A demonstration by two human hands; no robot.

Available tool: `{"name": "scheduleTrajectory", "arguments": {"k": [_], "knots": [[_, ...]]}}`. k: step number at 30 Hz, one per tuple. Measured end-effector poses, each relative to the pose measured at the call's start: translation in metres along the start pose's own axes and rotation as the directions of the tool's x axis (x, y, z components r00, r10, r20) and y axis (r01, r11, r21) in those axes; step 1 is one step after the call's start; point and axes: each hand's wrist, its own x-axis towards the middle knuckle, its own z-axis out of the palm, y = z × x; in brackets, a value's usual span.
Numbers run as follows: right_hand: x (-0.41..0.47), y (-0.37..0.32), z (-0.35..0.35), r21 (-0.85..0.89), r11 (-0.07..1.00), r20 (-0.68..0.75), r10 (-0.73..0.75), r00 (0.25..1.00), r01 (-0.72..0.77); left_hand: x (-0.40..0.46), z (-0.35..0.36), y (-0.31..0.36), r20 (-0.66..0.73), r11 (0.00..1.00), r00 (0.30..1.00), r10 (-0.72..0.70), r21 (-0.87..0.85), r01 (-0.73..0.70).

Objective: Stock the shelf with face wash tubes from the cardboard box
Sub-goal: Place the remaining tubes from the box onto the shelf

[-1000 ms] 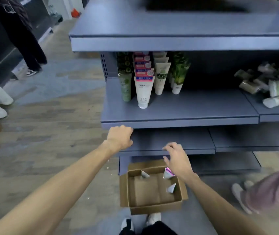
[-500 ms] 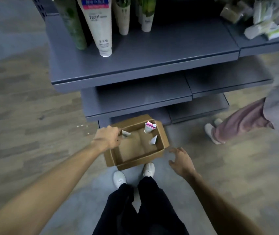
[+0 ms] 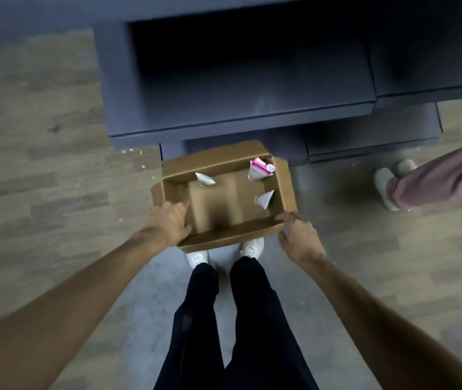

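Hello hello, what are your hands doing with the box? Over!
Left hand grips cardboard box at near-left corner; right hand grips near-right corner. Three tubes inside, one pink-topped tube. Box on floor by shelf, another person's foot off right.

Three tubes (image 3: pixel 262 170), seemingly upright, in box (image 3: pixel 224 161) before shelf (image 3: pixel 241 119).

Count for you, operator: one cardboard box (image 3: pixel 224 230) at frame centre. Inside it, three face wash tubes: one white tube (image 3: pixel 205 180) at the box's upper left, one pink-striped tube (image 3: pixel 262 170) at its upper right, one white tube (image 3: pixel 265 199) at centre right. Two hands of yours on the box: left hand (image 3: pixel 168 222), right hand (image 3: pixel 298 239). Two white shoes (image 3: pixel 197 258) below the box. One other person's leg (image 3: pixel 443 175) at right edge, with two pale shoes (image 3: pixel 383 187).
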Motion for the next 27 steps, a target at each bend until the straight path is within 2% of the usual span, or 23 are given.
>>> {"name": "scheduleTrajectory", "arguments": {"k": [3, 6, 10, 13, 16, 21, 27], "knots": [[0.033, 0.001, -0.001, -0.041, 0.995, -0.03, -0.088, 0.996, 0.087, 0.017, 0.009, 0.0, -0.019, 1.0, 1.0, -0.001, 0.019, 0.001], [0.067, 0.005, 0.004, -0.218, 0.961, 0.005, -0.174, 0.985, 0.171, 0.044, 0.016, -0.001, -0.073, 0.999, 0.997, 0.003, -0.051, -0.007], [0.098, 0.008, 0.009, -0.466, 0.841, 0.073, -0.273, 0.959, 0.275, 0.079, 0.022, 0.002, -0.212, 0.997, 0.975, 0.072, -0.014, -0.076], [0.113, 0.008, 0.016, -0.601, 0.735, 0.065, -0.346, 0.936, 0.314, 0.103, 0.027, 0.007, -0.318, 0.98, 0.928, 0.197, 0.085, -0.179], [0.121, 0.008, 0.023, -0.632, 0.71, 0.041, -0.37, 0.928, 0.311, 0.116, 0.033, 0.011, -0.334, 0.938, 0.888, 0.317, 0.247, -0.242], [0.125, 0.004, 0.032, -0.638, 0.701, -0.017, -0.427, 0.904, 0.319, 0.128, 0.039, 0.014, -0.346, 0.912, 0.893, 0.287, 0.385, -0.144], [0.127, -0.004, 0.048, -0.539, 0.791, -0.063, -0.381, 0.923, 0.29, 0.133, 0.045, 0.019, -0.397, 0.868, 0.846, 0.355, 0.475, -0.141]]}}
